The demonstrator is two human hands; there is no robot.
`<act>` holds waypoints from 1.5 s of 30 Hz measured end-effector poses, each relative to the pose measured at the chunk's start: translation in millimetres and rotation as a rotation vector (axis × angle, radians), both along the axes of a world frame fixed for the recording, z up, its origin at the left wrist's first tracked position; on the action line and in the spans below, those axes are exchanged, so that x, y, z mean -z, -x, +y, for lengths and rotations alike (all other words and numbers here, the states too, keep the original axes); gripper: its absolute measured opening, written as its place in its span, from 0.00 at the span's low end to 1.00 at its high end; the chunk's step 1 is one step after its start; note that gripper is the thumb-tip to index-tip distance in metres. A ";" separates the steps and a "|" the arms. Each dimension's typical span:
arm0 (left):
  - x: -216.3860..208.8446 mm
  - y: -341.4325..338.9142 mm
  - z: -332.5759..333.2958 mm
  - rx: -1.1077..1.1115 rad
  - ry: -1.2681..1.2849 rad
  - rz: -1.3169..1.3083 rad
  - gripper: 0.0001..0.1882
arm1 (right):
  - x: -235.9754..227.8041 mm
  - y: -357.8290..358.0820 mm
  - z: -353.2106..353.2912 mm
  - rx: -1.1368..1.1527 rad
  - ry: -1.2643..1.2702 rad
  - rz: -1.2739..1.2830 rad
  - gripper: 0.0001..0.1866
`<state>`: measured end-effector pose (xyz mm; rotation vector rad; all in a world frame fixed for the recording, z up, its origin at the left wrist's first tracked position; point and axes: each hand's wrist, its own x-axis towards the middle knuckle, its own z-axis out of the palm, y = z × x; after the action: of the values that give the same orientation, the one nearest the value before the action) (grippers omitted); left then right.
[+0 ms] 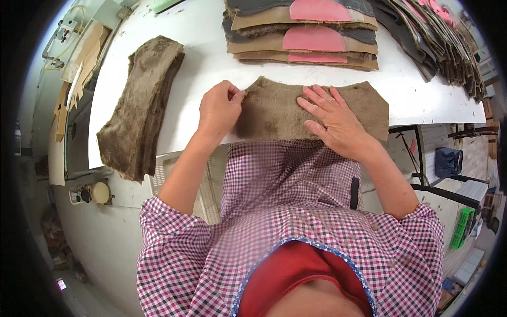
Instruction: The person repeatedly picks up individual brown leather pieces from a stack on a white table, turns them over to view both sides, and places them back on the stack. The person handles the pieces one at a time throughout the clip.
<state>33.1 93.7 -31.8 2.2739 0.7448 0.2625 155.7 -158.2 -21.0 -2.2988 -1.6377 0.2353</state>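
Observation:
A brown plush fur piece point(274, 111) with pointed upper corners lies flat along the near edge of the white table point(198, 66). At its left end, my left hand point(217, 110) is closed, with thumb and fingertips pinching the edge. My right hand point(337, 120) rests palm down on the right half of the piece, its fingers spread and nothing gripped. Part of the surface is hidden under that hand.
To the left, a stack of similar dark brown fur pieces point(141, 100) overhangs the table's near edge. Beyond my hands sits a pile of tan and black pieces point(253, 47) with pink patches point(314, 39). More layered dark pieces point(417, 42) lie far right. A green crate point(462, 228) stands lower right.

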 end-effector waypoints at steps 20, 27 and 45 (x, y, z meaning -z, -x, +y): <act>-7.2 -19.9 -43.8 0.105 -0.631 -0.228 0.30 | 9.8 14.6 22.2 -0.025 -0.033 -0.108 0.43; 5.5 -56.0 -87.9 0.461 -0.234 -0.116 0.26 | 10.4 1.0 1.9 -0.004 -0.003 -0.158 0.38; -3.0 -77.6 -82.2 0.517 -0.564 -0.247 0.18 | 15.0 -86.1 -70.6 0.440 0.088 -0.076 0.35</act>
<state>110.7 11.5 -28.8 2.7902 -0.0774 0.5419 241.8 -228.8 -36.1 -2.6885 -1.1279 0.1206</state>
